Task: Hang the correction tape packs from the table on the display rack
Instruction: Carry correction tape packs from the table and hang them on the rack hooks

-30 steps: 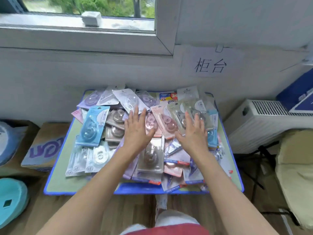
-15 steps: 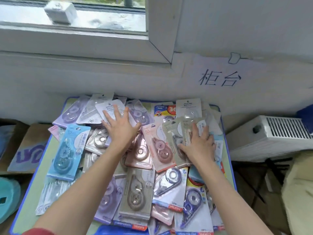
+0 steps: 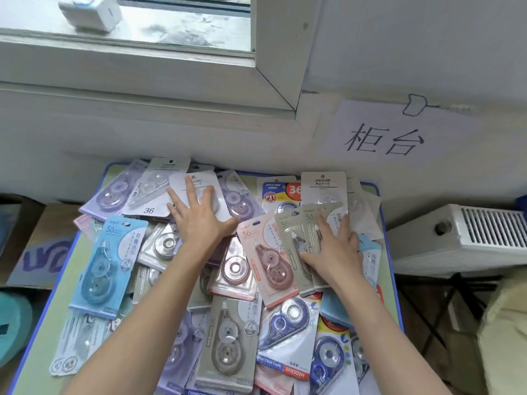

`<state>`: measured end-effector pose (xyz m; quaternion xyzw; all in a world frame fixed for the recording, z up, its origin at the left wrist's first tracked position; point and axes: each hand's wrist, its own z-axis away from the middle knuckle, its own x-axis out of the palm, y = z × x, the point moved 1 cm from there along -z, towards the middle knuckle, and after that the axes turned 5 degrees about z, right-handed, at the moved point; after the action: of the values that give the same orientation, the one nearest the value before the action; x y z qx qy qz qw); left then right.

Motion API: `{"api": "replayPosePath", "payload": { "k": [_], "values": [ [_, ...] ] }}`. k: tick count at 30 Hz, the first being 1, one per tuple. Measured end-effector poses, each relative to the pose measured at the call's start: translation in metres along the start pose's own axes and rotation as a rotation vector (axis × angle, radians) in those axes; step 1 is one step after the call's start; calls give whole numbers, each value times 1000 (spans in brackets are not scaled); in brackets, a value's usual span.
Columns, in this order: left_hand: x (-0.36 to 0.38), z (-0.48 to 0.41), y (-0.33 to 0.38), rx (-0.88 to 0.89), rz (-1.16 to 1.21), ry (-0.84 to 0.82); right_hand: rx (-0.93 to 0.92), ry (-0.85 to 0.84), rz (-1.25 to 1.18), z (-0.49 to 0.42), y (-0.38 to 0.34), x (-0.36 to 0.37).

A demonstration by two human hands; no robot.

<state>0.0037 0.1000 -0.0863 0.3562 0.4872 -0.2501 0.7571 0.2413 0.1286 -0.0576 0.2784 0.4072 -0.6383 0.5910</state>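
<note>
Here the left hand [image 3: 199, 223] is pressing spread fingers [image 3: 190, 192] flat on a white pack [image 3: 211, 179], its long axis pointing toward the wall [image 3: 142, 143]. The right hand [image 3: 332, 249] is lying splayed on fanned grey packs [image 3: 288, 226], nearer. Both are lying heaped on the table [image 3: 382, 212].

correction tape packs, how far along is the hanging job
Done: nothing that shows; no rack is in view, and the packs lie heaped over the table. In hand: the left hand presses flat on a white pack at the back, and the right hand rests on fanned grey packs. Left: picking up and hanging the whole pile.
</note>
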Motion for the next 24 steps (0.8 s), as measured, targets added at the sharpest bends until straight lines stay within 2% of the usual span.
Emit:
{"api": "replayPosePath", "payload": {
  "k": [11,17,24],
  "values": [
    [-16,26,-3,82,-22,90,-60,169,-104,18,-3,-2],
    [-24,60,-8,190,-28,63,-102,216,-140,49,-16,12],
    [-19,101,-9,377,-40,-14,-19,320,-227,106,-7,32]
  ]
}}
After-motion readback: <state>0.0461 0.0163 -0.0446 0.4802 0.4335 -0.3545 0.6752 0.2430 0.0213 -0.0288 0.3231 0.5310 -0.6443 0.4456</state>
